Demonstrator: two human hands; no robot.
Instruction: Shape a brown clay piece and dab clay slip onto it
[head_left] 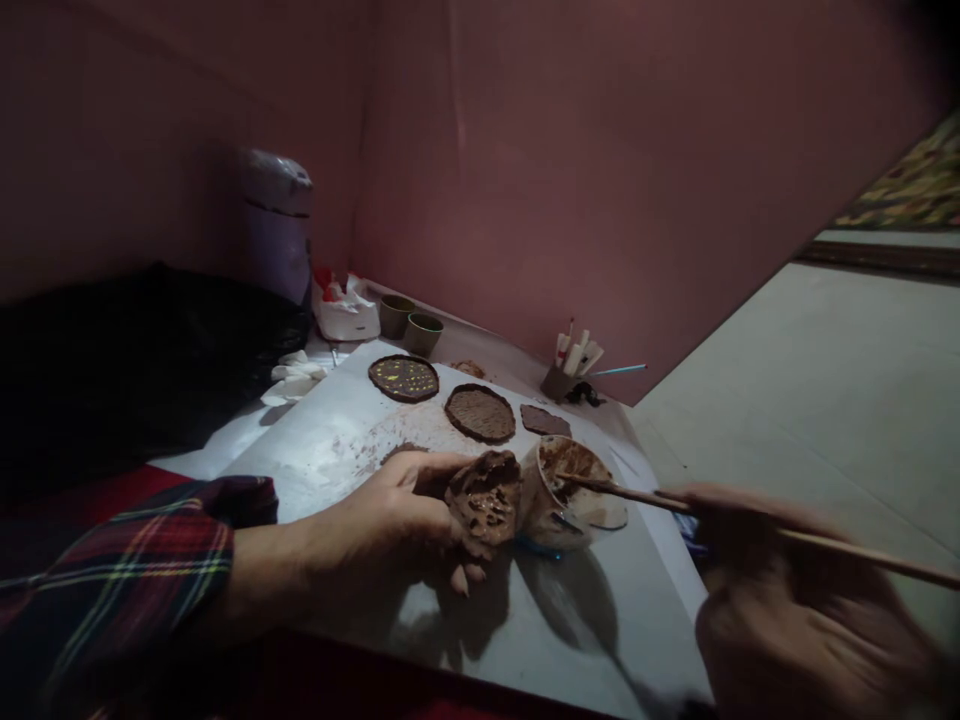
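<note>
My left hand (416,510) grips a wet, lumpy brown piece that looks like clay (486,500), its rough surface turned up. Just right of it stands a clear cup (536,500), smeared brown inside. In my right hand (802,600), somewhat blurred, is a long thin wooden stick (712,505), perhaps a brush; its far end dips into the cup and hides there. Behind the hands lie a round dark piece with yellow specks (403,378), a plain brown disc with a raised rim (481,413) and a small flat brown slab (545,420).
White paper (300,460) with brown smears covers the table. Farther back are two dark green cups (424,335), a white tissue pack (349,318) and a holder with pale sticks (576,360). A black bag (150,350) and a lilac container (277,235) stand left, against a pink wall.
</note>
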